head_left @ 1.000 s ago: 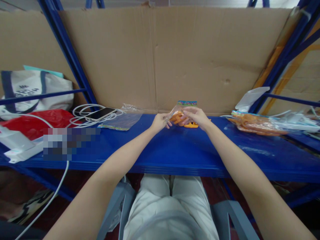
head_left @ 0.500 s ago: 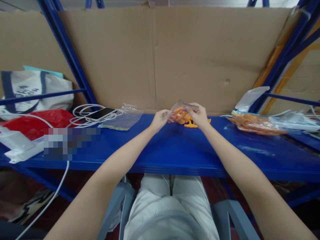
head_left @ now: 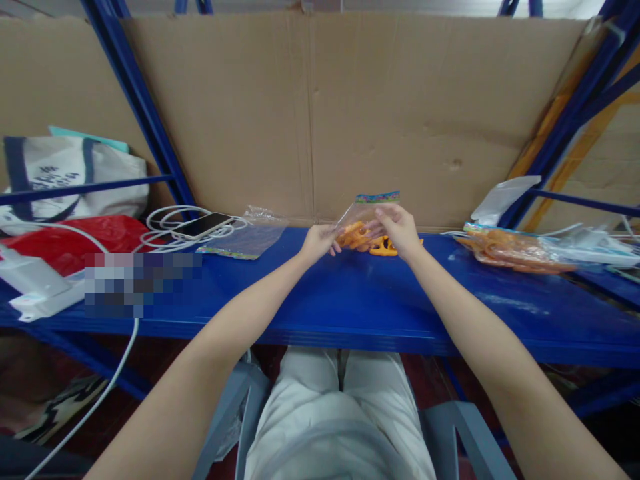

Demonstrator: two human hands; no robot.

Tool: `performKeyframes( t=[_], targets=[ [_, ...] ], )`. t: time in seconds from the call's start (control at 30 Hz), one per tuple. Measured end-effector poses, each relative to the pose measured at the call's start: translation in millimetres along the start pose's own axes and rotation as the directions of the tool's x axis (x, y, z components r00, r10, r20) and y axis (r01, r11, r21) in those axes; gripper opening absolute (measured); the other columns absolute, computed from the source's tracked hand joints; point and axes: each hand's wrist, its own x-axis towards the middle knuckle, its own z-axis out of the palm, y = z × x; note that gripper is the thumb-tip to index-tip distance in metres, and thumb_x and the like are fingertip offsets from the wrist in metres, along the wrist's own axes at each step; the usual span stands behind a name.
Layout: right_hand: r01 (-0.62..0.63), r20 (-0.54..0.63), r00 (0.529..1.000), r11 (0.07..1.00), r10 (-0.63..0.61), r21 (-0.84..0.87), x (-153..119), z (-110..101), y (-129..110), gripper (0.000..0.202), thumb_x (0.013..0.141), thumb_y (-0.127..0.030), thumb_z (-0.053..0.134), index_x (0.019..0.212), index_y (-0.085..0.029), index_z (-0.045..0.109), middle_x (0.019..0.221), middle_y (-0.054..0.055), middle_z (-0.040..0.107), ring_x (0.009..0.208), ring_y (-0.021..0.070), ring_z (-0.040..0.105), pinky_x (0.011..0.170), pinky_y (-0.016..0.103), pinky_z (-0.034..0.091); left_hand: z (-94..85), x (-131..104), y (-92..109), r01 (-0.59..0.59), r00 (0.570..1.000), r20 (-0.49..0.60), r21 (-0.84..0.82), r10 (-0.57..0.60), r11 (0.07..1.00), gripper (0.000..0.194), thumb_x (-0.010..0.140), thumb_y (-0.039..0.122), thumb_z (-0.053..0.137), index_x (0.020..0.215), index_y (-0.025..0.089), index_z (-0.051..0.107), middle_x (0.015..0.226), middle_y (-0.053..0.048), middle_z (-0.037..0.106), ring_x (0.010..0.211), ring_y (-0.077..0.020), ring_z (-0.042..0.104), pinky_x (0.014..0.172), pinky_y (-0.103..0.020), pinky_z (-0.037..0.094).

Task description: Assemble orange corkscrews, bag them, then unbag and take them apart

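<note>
A clear plastic bag (head_left: 363, 211) with a colourful printed strip along its top edge stands tilted up over the blue shelf. My left hand (head_left: 319, 243) is closed on the bag's left side. At the bag's right side is my right hand (head_left: 401, 230), its fingers bent against the film and gripping it. Orange plastic pieces (head_left: 357, 235) show through or behind the bag, between my hands. Another orange piece (head_left: 383, 248) lies on the shelf just under my right hand; part of it is hidden.
A flat clear bag (head_left: 250, 241), a phone (head_left: 207, 225) and coiled white cable (head_left: 155, 220) lie left. Further left are a red bag (head_left: 100, 237) and white power strip (head_left: 43, 287). A bag of orange pieces (head_left: 515, 248) lies right. Cardboard (head_left: 400, 100) stands behind the shelf (head_left: 350, 300).
The bag's printed top edge has swung up and now stands above my right hand, facing me. My right hand's fingers have shifted lower on the film. My left hand has hardly moved.
</note>
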Motion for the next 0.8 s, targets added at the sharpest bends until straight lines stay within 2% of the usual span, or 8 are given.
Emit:
performKeyframes(
  t=[0.07,0.13,0.2,0.27,0.37,0.5,0.63,0.8],
  targets=[
    [-0.096,-0.002,0.995,0.995,0.096,-0.004,-1.1,-0.7,-3.9,0.047,0.081,-0.047,0.073,0.118,-0.023,0.057,0.072,0.003,0.074,0.058,0.023,0.072,0.056,0.037,0.061,-0.3,-0.7,1.5,-0.045,0.999,-0.032,-0.04,0.044,0.998,0.039,0.086,0.049,0.069,0.083,0.011,0.069,0.045,-0.001,0.061,0.035,-0.0119,0.056,0.04,-0.02,0.043],
    [-0.21,0.017,0.977,0.977,0.21,-0.03,-2.8,-1.0,-7.0,0.044,0.083,-0.04,0.073,0.119,-0.022,0.055,0.07,0.003,0.074,0.055,0.0224,0.071,0.053,0.035,0.059,-0.6,-0.2,1.1,-0.096,0.993,-0.073,-0.076,0.09,0.993,0.044,0.082,0.056,0.07,0.078,0.013,0.068,0.046,-0.001,0.062,0.038,-0.0123,0.057,0.043,-0.021,0.046],
    [-0.29,0.037,0.956,0.955,0.292,-0.058,-4.3,-0.8,-8.6,0.031,0.085,-0.033,0.071,0.11,-0.021,0.057,0.066,0.003,0.073,0.055,0.0213,0.071,0.052,0.031,0.058,-1.2,1.3,-0.4,-0.175,0.978,-0.128,-0.088,0.163,0.981,0.047,0.078,0.061,0.072,0.072,0.014,0.068,0.048,-0.002,0.064,0.043,-0.0136,0.061,0.048,-0.023,0.049],
    [-0.294,0.038,0.954,0.954,0.297,-0.061,-4.5,0.1,-8.1,0.017,0.087,-0.03,0.069,0.096,-0.021,0.057,0.065,0.003,0.072,0.057,0.019,0.071,0.053,0.028,0.058,-2.1,3.4,-1.9,-0.274,0.948,-0.186,-0.073,0.257,0.959,0.048,0.073,0.063,0.074,0.067,0.015,0.069,0.053,-0.004,0.067,0.053,-0.016,0.066,0.054,-0.025,0.052],
    [-0.172,0.009,0.985,0.984,0.173,-0.038,-1.4,1.1,-4.0,0.019,0.086,-0.035,0.07,0.086,-0.022,0.057,0.068,0.002,0.073,0.062,0.0172,0.072,0.06,0.028,0.059,-2.3,5.1,-2.3,-0.366,0.904,-0.254,-0.047,0.343,0.929,0.05,0.072,0.066,0.073,0.068,0.016,0.07,0.059,-0.004,0.07,0.061,-0.0174,0.069,0.058,-0.025,0.053],
    [0.032,-0.038,0.999,0.996,-0.035,-0.088,4.1,0.0,2.8,0.027,0.084,-0.048,0.069,0.087,-0.022,0.061,0.073,0.003,0.075,0.068,0.0191,0.074,0.064,0.031,0.06,-0.4,2.6,1.4,-0.354,0.91,-0.26,-0.086,0.322,0.931,0.057,0.074,0.072,0.067,0.079,0.015,0.071,0.054,-0.002,0.068,0.049,-0.0145,0.065,0.05,-0.023,0.052],
    [0.145,-0.07,0.985,0.978,-0.157,-0.152,5.3,-1.7,5.2,0.031,0.084,-0.054,0.066,0.091,-0.023,0.063,0.073,0.003,0.074,0.07,0.0215,0.074,0.067,0.035,0.06,-1.0,-3.4,6.9,-0.294,0.949,-0.151,-0.107,0.276,0.95,0.059,0.077,0.071,0.066,0.088,0.013,0.069,0.051,-0.001,0.066,0.041,-0.0127,0.062,0.043,-0.02,0.049],
    [0.216,-0.108,0.965,0.956,-0.24,-0.2,3.5,-3.3,2.8,0.025,0.084,-0.049,0.066,0.083,-0.024,0.062,0.067,0.002,0.071,0.067,0.0215,0.072,0.07,0.037,0.059,-0.2,-5.7,6.8,-0.123,0.99,0.067,-0.032,0.125,0.992,0.045,0.084,0.055,0.07,0.097,0.011,0.069,0.051,-0.001,0.066,0.042,-0.0123,0.062,0.045,-0.019,0.05]
  ],
)
